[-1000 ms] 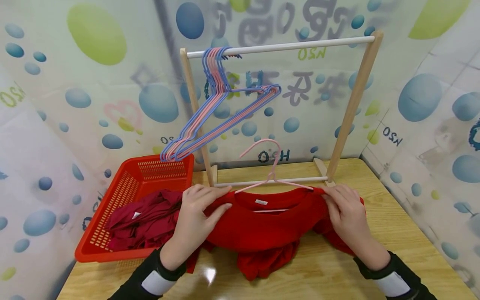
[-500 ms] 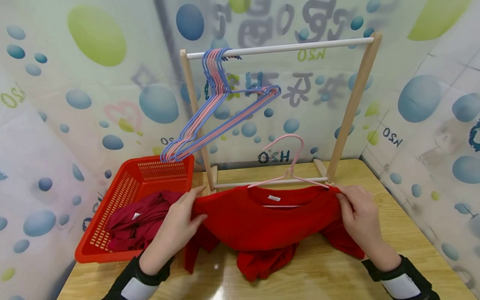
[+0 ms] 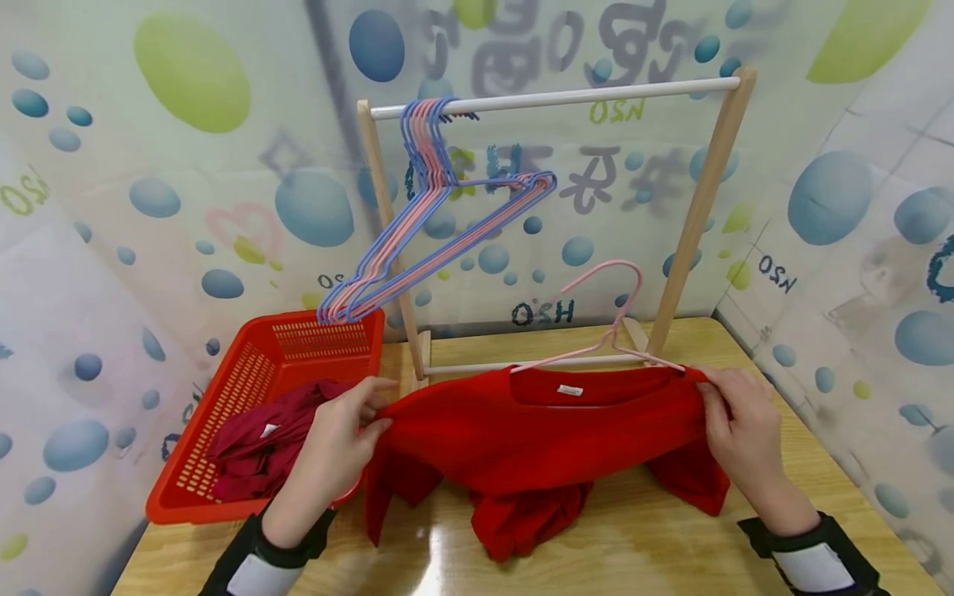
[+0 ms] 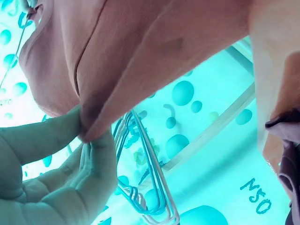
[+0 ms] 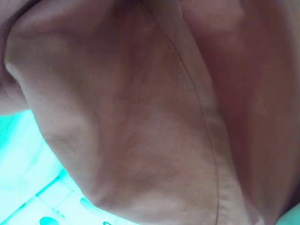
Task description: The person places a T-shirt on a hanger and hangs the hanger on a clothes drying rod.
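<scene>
A red shirt (image 3: pixel 537 430) is stretched sideways between both hands, a white label inside its neckline. My left hand (image 3: pixel 339 443) pinches the shirt's left shoulder between thumb and fingers; the left wrist view shows the same pinch on the cloth (image 4: pixel 154 61). At the other shoulder my right hand (image 3: pixel 745 430) grips the cloth close by the end of a pink hanger (image 3: pixel 614 327). The hanger's hook and upper arms rise out of the neckline, while its lower part is mostly hidden inside the shirt. Shirt fabric (image 5: pixel 131 122) fills most of the right wrist view.
Behind stands a wooden rack with a white top rail (image 3: pixel 596 96); several blue and pink hangers (image 3: pixel 436 223) hang at its left end. A red basket (image 3: pixel 186 463) with dark red clothing (image 3: pixel 279 443) sits at the left of the wooden table (image 3: pixel 611 546).
The hanger and the right hand have shifted to the right. My left hand has moved left and outward along the shoulder, so the shirt is spread wider.
</scene>
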{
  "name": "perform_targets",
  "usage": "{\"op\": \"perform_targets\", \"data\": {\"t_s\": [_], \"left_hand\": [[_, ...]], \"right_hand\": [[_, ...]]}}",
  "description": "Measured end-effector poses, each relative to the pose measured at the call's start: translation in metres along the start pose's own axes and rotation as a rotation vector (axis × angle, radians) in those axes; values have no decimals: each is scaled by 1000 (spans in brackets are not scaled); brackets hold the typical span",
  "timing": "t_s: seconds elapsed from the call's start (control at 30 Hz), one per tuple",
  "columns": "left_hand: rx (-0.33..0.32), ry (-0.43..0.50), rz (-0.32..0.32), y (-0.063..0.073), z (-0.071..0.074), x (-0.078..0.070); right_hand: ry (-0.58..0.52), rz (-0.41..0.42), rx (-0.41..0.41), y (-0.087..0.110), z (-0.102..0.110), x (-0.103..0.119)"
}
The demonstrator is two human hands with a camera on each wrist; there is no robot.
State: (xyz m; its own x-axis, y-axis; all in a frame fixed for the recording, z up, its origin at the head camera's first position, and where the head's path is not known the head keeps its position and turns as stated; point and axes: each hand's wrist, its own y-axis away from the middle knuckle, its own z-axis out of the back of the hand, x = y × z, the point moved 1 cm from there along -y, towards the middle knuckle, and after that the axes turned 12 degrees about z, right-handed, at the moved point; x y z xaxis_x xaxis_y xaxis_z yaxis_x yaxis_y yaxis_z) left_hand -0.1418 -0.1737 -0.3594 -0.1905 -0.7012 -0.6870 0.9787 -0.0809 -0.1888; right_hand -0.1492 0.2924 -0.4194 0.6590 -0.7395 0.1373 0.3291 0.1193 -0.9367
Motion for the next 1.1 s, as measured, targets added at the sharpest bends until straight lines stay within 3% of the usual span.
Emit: {"op": "perform_targets", "data": {"t_s": [0.03, 0.1, 0.2, 0.27, 0.33, 0.43, 0.57, 0.67, 0.77, 0.9, 1.1], "left_hand": [[10, -7, -5, -2, -3, 6], [21, -22, -72, -8, -12, 26], [25, -100, -126, -10, -17, 27], [16, -145, -164, -6, -17, 16], [1, -165, -164, 3, -10, -10], [-65, -127, -254, 10, -7, -29], [-172, -85, -429, 8, -11, -43], [-198, -73, -508, 4, -17, -47], [-173, -39, -524, 1, -22, -47], [-137, -3, -486, 1, -27, -46], [-163, 44, -447, 2, -33, -43]], "right_hand": [[3, -2, 1, 1, 0, 0], [13, 0, 5, 1, 0, 1], [18, 5, 13, 0, -2, 4], [13, 4, 17, -1, -3, 6], [10, 4, 15, -3, -4, 9], [-5, 10, 13, -6, -6, 14], [-36, 27, 11, -12, -10, 19], [-60, 38, 18, -15, -15, 24], [-81, 47, 28, -15, -19, 29], [-77, 68, 41, -14, -23, 33], [-64, 79, 51, -14, -24, 37]]}}
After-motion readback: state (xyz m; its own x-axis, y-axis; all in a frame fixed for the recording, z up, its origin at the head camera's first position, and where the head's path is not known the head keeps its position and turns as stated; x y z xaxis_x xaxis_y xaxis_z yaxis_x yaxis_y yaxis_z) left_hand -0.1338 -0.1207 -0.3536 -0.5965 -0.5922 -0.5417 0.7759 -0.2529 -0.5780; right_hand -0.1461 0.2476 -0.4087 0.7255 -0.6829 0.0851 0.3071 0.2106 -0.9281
